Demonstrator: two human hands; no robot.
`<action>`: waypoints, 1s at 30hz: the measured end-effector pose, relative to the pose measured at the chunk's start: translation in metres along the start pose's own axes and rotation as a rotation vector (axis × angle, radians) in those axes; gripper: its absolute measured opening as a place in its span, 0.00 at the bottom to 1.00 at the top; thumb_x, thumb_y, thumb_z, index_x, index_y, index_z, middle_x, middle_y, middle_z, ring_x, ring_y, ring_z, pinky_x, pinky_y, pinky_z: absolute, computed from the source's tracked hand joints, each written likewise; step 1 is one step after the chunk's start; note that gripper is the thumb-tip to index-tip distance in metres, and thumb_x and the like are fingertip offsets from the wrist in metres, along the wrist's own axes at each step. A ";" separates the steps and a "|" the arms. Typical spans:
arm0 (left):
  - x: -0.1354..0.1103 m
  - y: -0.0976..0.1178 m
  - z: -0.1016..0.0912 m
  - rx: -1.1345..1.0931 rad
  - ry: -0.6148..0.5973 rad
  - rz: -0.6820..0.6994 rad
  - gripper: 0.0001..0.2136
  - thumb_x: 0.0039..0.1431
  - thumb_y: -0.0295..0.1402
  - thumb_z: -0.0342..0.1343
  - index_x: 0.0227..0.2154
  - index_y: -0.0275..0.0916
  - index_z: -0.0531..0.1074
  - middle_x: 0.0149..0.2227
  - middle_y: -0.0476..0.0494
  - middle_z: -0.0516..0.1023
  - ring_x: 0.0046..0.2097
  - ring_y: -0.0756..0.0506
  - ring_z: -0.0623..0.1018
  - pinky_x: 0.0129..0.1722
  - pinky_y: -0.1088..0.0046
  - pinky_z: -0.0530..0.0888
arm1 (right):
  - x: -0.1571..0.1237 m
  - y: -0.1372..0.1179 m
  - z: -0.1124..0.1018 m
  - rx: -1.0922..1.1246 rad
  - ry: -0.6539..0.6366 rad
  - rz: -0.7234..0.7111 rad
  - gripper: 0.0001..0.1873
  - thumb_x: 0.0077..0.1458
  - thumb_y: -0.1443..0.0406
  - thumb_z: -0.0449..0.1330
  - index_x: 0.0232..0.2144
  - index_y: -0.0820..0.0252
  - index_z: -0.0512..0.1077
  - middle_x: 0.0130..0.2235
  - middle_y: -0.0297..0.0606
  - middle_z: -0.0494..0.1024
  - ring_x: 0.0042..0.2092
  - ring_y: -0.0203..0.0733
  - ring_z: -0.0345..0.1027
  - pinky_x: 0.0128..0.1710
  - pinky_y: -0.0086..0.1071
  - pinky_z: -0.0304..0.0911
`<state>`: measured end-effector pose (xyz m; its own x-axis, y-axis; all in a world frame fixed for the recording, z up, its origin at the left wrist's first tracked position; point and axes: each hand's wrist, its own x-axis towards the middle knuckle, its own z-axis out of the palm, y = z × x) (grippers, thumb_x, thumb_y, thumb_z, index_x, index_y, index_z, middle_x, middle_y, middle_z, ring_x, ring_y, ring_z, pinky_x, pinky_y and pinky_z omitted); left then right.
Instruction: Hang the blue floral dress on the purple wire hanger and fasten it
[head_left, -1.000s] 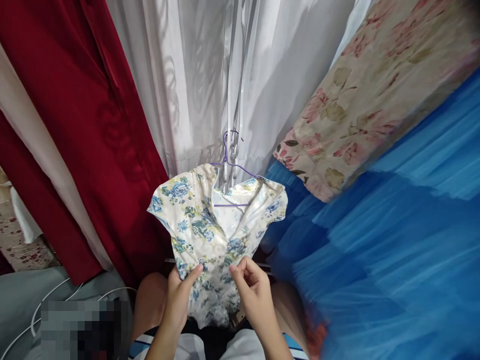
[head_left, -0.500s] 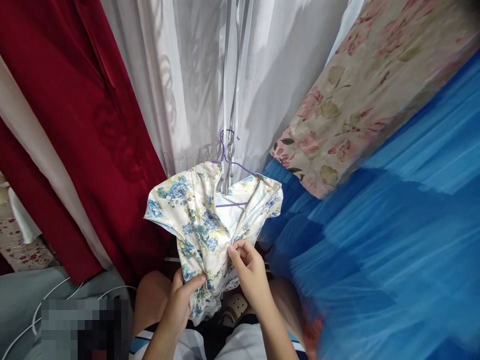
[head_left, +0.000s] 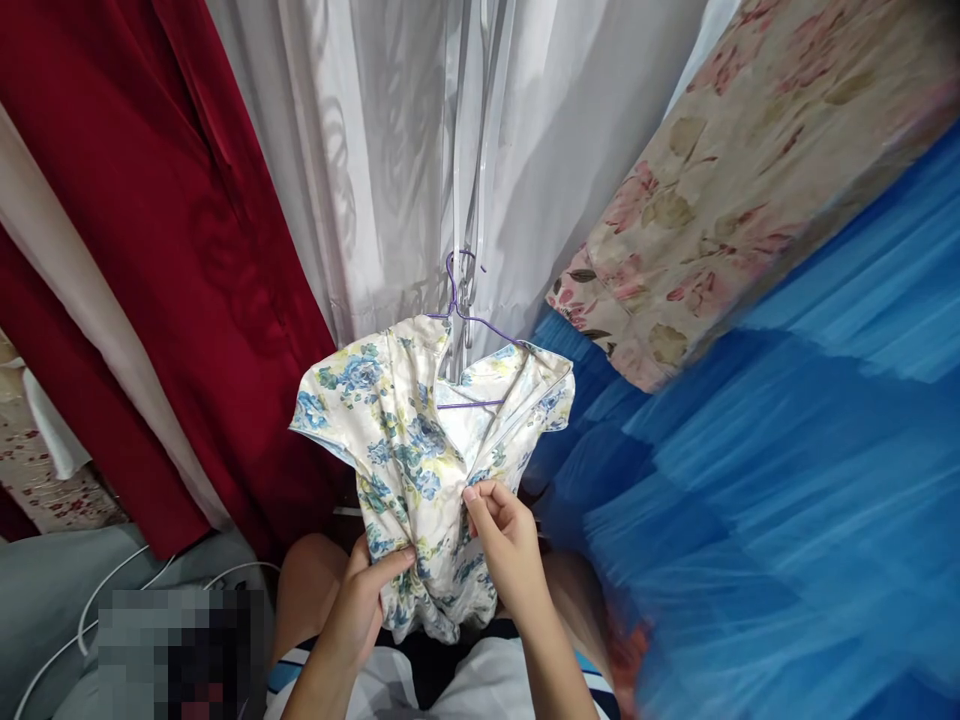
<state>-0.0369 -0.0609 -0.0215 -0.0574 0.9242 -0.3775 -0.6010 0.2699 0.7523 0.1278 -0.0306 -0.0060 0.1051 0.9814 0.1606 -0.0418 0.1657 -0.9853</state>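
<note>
A small cream dress with blue and yellow flowers (head_left: 397, 420) hangs on a thin purple wire hanger (head_left: 469, 325), hooked among white straps in front of a white curtain. My left hand (head_left: 367, 600) grips the bunched lower left part of the dress, thumb over the cloth. My right hand (head_left: 506, 545) pinches the front opening of the dress near its middle with thumb and fingertips. The skirt end of the dress droops between my hands over my lap.
A white curtain (head_left: 375, 150) hangs behind the dress, a dark red curtain (head_left: 150, 230) to its left. A blue tulle fabric (head_left: 787, 500) fills the right side, with a pink-flowered cloth (head_left: 735, 170) above it. White cables (head_left: 112, 590) lie on a grey surface at the lower left.
My right hand has moved up from the lower hem to the middle of the dress front. My left hand has gathered the lower left cloth, so the skirt is bunched higher.
</note>
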 end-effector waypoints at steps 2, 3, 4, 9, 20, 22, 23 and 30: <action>-0.001 0.000 0.003 0.002 0.004 -0.002 0.31 0.36 0.28 0.70 0.49 0.37 0.73 0.41 0.41 0.83 0.52 0.35 0.79 0.53 0.61 0.74 | 0.000 0.000 0.000 -0.015 0.003 0.016 0.19 0.58 0.49 0.59 0.29 0.58 0.67 0.21 0.27 0.59 0.24 0.35 0.50 0.23 0.29 0.47; -0.002 0.001 0.004 0.004 0.006 -0.001 0.30 0.36 0.28 0.70 0.48 0.37 0.73 0.40 0.41 0.83 0.51 0.35 0.79 0.52 0.60 0.74 | -0.001 0.000 0.000 -0.024 0.006 0.021 0.19 0.58 0.49 0.59 0.29 0.59 0.67 0.21 0.27 0.59 0.24 0.34 0.50 0.23 0.29 0.46; -0.003 0.002 0.006 0.010 0.009 0.001 0.29 0.36 0.28 0.70 0.47 0.36 0.74 0.40 0.41 0.83 0.51 0.35 0.79 0.52 0.60 0.74 | -0.001 0.000 0.000 -0.035 0.006 0.023 0.19 0.58 0.49 0.60 0.30 0.59 0.68 0.21 0.27 0.58 0.24 0.34 0.49 0.23 0.29 0.46; -0.007 0.003 0.009 0.032 0.017 0.000 0.26 0.36 0.27 0.69 0.44 0.35 0.76 0.40 0.38 0.83 0.49 0.33 0.80 0.51 0.57 0.75 | 0.001 0.000 0.000 -0.032 -0.029 0.015 0.18 0.59 0.51 0.59 0.29 0.59 0.66 0.21 0.25 0.55 0.24 0.33 0.46 0.23 0.29 0.42; 0.019 -0.003 0.004 0.467 0.162 0.974 0.33 0.52 0.30 0.65 0.60 0.48 0.61 0.62 0.38 0.64 0.62 0.37 0.67 0.60 0.59 0.66 | -0.015 -0.011 -0.007 0.067 -0.047 0.060 0.17 0.59 0.53 0.60 0.27 0.59 0.66 0.19 0.23 0.51 0.22 0.31 0.39 0.22 0.30 0.36; 0.020 0.004 0.012 0.747 0.004 1.198 0.26 0.56 0.26 0.61 0.57 0.49 0.66 0.59 0.39 0.66 0.61 0.38 0.67 0.60 0.58 0.65 | -0.017 -0.015 -0.005 0.066 -0.067 0.053 0.16 0.59 0.54 0.60 0.27 0.60 0.65 0.19 0.23 0.52 0.22 0.30 0.39 0.22 0.29 0.35; 0.020 0.009 0.017 0.871 -0.127 1.247 0.23 0.58 0.24 0.59 0.55 0.49 0.69 0.58 0.40 0.67 0.60 0.39 0.68 0.59 0.59 0.66 | -0.018 -0.016 -0.004 0.068 -0.080 0.049 0.16 0.59 0.55 0.60 0.27 0.59 0.65 0.19 0.23 0.53 0.22 0.30 0.39 0.22 0.29 0.36; 0.029 0.026 0.051 1.049 -0.555 1.136 0.10 0.63 0.23 0.52 0.41 0.43 0.74 0.44 0.43 0.74 0.48 0.46 0.75 0.49 0.69 0.71 | -0.017 -0.020 -0.006 0.086 -0.079 0.012 0.15 0.60 0.57 0.60 0.27 0.60 0.66 0.20 0.24 0.54 0.23 0.31 0.42 0.22 0.29 0.39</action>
<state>-0.0134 -0.0132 0.0151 0.3493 0.6804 0.6443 0.3308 -0.7329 0.5946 0.1332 -0.0517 0.0107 0.0257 0.9874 0.1564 -0.1284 0.1585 -0.9790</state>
